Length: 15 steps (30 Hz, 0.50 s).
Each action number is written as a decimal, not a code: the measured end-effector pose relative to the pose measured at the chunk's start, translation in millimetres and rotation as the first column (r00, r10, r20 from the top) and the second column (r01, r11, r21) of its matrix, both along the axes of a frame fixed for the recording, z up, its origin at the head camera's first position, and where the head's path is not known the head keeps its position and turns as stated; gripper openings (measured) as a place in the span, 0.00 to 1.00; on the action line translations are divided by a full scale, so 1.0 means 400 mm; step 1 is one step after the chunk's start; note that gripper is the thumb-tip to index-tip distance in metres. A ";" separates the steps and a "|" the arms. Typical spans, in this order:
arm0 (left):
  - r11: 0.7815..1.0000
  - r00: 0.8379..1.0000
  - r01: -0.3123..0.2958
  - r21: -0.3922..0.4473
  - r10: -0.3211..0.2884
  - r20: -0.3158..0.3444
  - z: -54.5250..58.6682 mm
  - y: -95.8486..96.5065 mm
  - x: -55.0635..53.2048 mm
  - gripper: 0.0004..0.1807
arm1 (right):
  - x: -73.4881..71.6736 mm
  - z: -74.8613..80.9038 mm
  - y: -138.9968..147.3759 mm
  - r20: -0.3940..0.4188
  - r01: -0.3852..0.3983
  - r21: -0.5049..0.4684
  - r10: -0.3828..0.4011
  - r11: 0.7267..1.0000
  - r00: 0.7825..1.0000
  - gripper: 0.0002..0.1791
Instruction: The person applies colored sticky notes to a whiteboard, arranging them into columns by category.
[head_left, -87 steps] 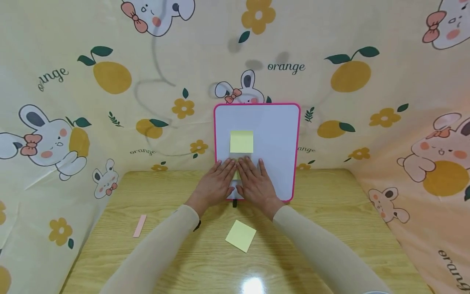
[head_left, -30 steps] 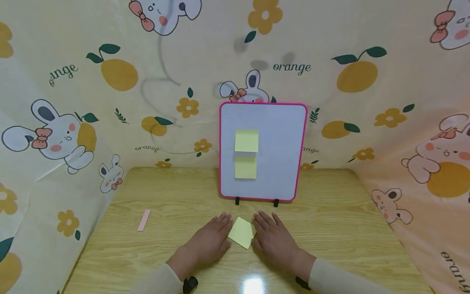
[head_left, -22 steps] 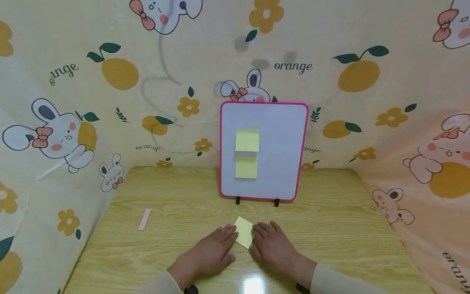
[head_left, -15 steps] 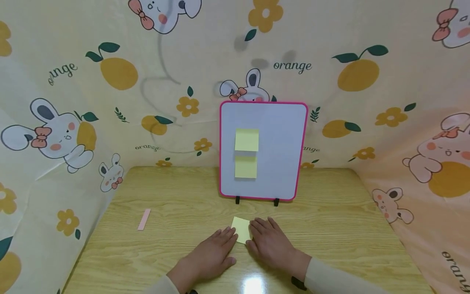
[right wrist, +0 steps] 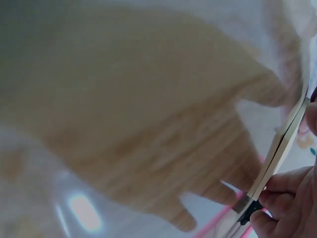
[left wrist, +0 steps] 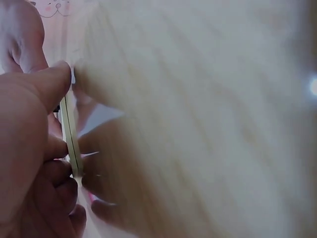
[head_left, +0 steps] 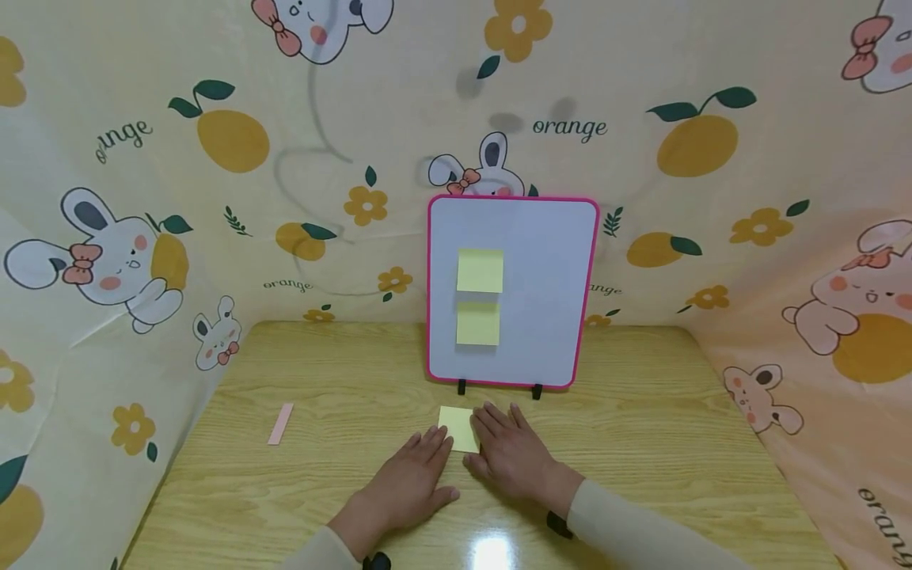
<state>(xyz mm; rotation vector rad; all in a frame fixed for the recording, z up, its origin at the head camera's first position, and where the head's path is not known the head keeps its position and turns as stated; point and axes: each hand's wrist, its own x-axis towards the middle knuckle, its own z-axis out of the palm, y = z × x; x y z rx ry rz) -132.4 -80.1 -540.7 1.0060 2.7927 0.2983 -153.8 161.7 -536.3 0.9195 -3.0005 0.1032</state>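
A pale yellow sticky note pad [head_left: 458, 427] lies flat on the table, nearly square to the board behind it. The left hand [head_left: 402, 487] is palm down, its straight fingertips touching the pad's left lower corner. At the right edge the right hand [head_left: 516, 455] touches the pad with extended fingers, thumb near the lower right corner. Both wrist views catch the pad edge-on as a thin strip [left wrist: 72, 134] mirrored in the shiny tabletop. On the pink-rimmed whiteboard [head_left: 537, 277] an upper sticky note [head_left: 480, 271] and a lower sticky note [head_left: 478, 324] are stuck one above the other.
The whiteboard stands on black feet [head_left: 537, 391] near the back of the wooden table [head_left: 641, 443]. A pink paper strip [head_left: 281, 423] lies at the left. Printed cloth [head_left: 214, 198] with rabbits and oranges surrounds the table on three sides.
Both hands have come down from the lower note on the board to the pad. The pad has turned from slanted to nearly straight and slid slightly forward and left with the hands.
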 end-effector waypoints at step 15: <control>0.999 0.999 -0.044 -0.010 0.044 0.024 0.009 0.022 -0.012 0.43 | 0.005 0.000 -0.005 0.024 0.004 0.064 -0.005 0.998 1.000 0.41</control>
